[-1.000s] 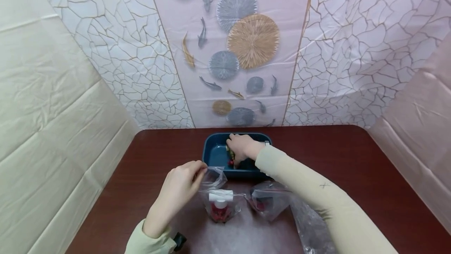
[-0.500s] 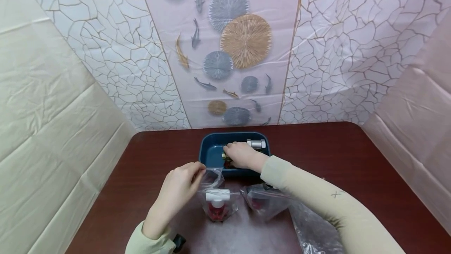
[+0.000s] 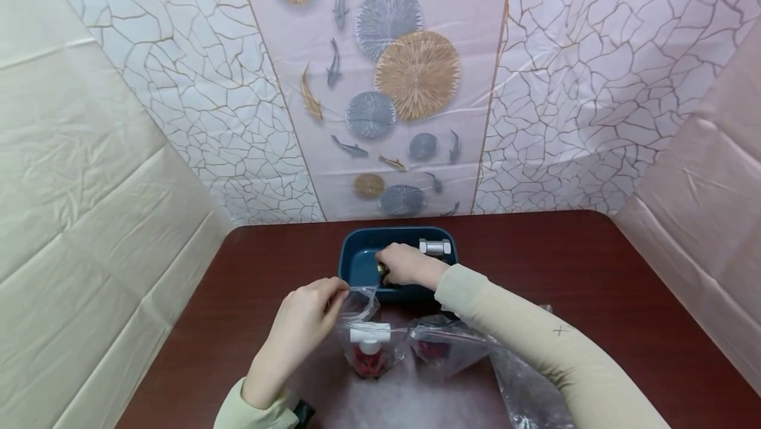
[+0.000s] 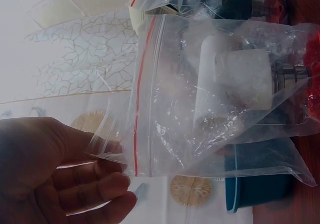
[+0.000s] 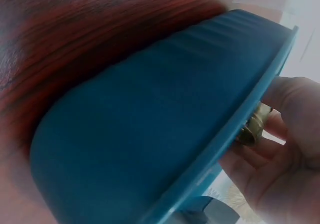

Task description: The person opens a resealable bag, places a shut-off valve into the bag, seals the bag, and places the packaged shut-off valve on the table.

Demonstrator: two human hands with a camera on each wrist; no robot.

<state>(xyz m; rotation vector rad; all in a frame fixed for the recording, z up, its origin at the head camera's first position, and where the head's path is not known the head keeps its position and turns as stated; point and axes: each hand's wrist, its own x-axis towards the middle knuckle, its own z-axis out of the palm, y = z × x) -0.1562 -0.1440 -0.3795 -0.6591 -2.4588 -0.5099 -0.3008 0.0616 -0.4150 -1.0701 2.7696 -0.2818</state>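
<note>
My left hand pinches the upper corner of a clear zip bag with a red stripe along its seal. Inside that bag stands a white plastic tee fitting, above a metal neck and a red part. My right hand reaches into a blue tray. Its thumb and fingers grip a brass fitting, which sits just at the tray's rim in the right wrist view. Most of the brass piece is hidden by the hand. A silver metal fitting lies at the tray's right end.
Right of the held bag stands another clear bag with dark and red contents. More clear plastic lies under my right forearm. The dark red tabletop ends at a patterned backdrop, with cloth walls at both sides.
My right hand has shifted within the tray, and its fingers have closed round the brass fitting. The silver fitting has come into view behind the wrist. My left hand keeps its pinch on the bag.
</note>
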